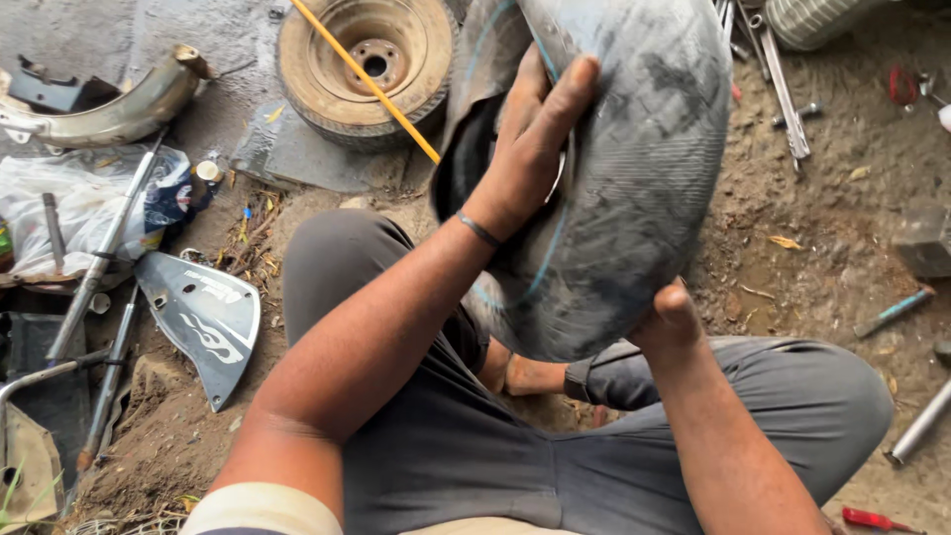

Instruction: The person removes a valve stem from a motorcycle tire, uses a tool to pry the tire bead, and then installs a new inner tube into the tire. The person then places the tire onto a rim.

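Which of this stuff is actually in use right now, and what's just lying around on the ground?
In hand:
inner tube, gripped by the left hand on top and the right hand underneath.

Lying about:
small wheel
yellow rod
grey fairing panel
curved mudguard
wrenches
red-handled screwdriver

Roadside repair workshop: dirt floor (812, 258), wheel rim (369, 61) at top centre, wrenches (783, 89) upper right, mudguard (119, 109) upper left.
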Action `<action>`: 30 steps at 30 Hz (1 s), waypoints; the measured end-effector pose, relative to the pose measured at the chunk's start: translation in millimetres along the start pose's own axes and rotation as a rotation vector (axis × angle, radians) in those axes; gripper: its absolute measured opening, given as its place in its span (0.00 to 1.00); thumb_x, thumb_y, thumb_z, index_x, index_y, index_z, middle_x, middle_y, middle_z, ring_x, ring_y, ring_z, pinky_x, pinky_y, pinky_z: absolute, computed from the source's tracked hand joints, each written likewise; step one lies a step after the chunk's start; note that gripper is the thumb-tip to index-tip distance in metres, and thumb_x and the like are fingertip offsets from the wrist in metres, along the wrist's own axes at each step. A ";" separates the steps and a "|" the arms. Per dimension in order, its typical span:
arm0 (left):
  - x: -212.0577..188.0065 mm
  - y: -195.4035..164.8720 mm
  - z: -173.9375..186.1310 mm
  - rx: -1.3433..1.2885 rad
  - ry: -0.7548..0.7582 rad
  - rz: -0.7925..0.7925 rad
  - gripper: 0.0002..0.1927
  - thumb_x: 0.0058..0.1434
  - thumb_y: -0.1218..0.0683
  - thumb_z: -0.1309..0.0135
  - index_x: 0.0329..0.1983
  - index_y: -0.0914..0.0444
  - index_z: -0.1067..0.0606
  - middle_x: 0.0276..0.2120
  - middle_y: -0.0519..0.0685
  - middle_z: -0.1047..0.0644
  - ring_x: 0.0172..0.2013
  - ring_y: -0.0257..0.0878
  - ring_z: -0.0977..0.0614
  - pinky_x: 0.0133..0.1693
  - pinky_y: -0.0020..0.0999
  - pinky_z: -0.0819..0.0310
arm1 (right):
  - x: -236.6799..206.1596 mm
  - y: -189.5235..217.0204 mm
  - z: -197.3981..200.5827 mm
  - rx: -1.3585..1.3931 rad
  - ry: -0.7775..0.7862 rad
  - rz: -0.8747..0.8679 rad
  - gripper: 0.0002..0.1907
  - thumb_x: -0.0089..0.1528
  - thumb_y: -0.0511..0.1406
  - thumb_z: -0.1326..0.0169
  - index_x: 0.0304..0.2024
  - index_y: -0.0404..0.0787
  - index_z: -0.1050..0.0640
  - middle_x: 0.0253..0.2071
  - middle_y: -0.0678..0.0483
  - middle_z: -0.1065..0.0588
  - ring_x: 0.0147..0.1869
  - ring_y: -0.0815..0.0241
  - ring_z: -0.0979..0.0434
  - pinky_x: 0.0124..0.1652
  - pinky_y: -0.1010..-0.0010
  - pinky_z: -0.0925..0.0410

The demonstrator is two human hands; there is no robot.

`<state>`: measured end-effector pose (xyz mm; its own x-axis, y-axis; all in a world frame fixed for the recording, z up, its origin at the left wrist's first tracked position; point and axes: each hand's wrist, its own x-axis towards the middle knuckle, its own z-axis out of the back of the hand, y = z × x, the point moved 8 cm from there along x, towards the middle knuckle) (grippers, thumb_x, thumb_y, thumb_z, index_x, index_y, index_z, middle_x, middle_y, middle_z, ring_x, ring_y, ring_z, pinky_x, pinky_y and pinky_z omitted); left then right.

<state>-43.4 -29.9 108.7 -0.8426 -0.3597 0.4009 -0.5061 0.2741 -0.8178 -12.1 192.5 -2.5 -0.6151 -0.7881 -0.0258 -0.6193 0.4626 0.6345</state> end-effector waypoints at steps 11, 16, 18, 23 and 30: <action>-1.1 -15.3 -12.4 0.957 -0.019 -0.139 0.11 0.70 0.52 0.45 0.46 0.64 0.19 0.35 0.60 0.20 0.37 0.51 0.18 0.41 0.43 0.25 | 14.0 96.6 20.4 -0.229 -0.597 0.396 0.34 0.64 0.48 0.45 0.67 0.37 0.32 0.63 0.51 0.27 0.68 0.51 0.29 0.69 0.58 0.35; -64.9 29.6 -75.9 0.772 0.282 -0.030 0.34 0.69 0.43 0.44 0.65 0.74 0.33 0.59 0.71 0.26 0.61 0.62 0.24 0.64 0.47 0.32 | 18.0 86.7 29.3 -0.092 -0.638 0.404 0.31 0.63 0.44 0.47 0.65 0.35 0.31 0.61 0.48 0.26 0.65 0.51 0.26 0.67 0.59 0.34; -66.1 42.9 -82.1 0.798 0.287 -0.023 0.41 0.70 0.39 0.46 0.68 0.77 0.38 0.63 0.74 0.30 0.66 0.64 0.27 0.68 0.46 0.37 | 12.8 82.5 22.9 -0.132 -0.627 0.425 0.31 0.64 0.43 0.48 0.65 0.33 0.32 0.60 0.47 0.27 0.64 0.50 0.26 0.66 0.57 0.33; -51.2 93.4 -67.5 0.504 0.402 0.519 0.44 0.67 0.31 0.56 0.64 0.75 0.32 0.53 0.67 0.22 0.55 0.53 0.20 0.57 0.39 0.30 | 9.6 84.5 1.0 -0.417 -0.557 0.479 0.36 0.65 0.48 0.42 0.68 0.33 0.35 0.63 0.48 0.30 0.66 0.53 0.28 0.67 0.60 0.33; -58.6 101.5 -68.1 -0.042 0.342 0.796 0.48 0.66 0.27 0.58 0.61 0.75 0.25 0.53 0.54 0.20 0.53 0.39 0.21 0.57 0.33 0.29 | 8.4 92.5 -6.9 -0.635 -0.430 0.449 0.43 0.66 0.55 0.41 0.69 0.31 0.37 0.63 0.49 0.30 0.66 0.57 0.28 0.65 0.64 0.32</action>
<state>-57.9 79.8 30.3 -0.9548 0.2390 -0.1769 0.2572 0.3654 -0.8946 -71.1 225.9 61.3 -0.9438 -0.3072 0.1216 0.0331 0.2781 0.9600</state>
